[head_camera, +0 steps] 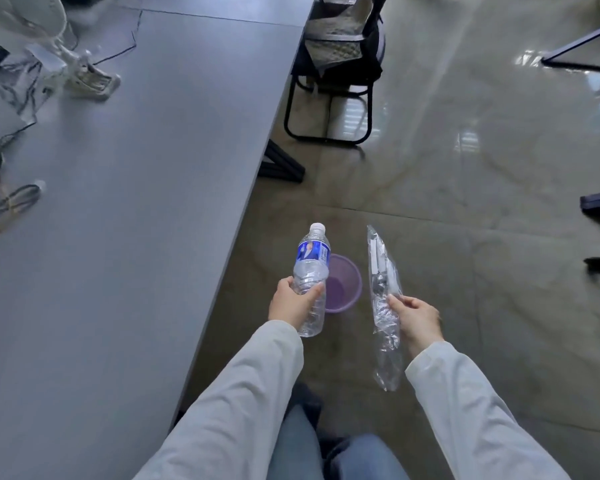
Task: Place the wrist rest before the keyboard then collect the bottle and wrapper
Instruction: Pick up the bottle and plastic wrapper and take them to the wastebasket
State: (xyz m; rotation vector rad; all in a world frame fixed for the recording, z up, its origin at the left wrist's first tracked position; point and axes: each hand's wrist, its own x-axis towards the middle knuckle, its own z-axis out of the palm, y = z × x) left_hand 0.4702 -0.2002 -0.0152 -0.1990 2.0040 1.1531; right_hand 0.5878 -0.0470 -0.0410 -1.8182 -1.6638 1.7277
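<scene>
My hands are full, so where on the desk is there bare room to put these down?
The grey desk is bare across its middle and near right edge, beside the bottle in your left hand. The far left is crowded with cables and a white clamp.

A single wide-angle view, worn on the person's head, looks forward and steeply down along the body. Both pale-sleeved arms reach up from the bottom edge, close to the lens, with blue-trousered legs directly beneath. The long grey worktop [125, 209] fills the left half, its edge running diagonally away; the glossy stone-patterned floor [482, 161] fills the right. Straight lines bow toward the frame's borders. The far left is blurred.
</scene>
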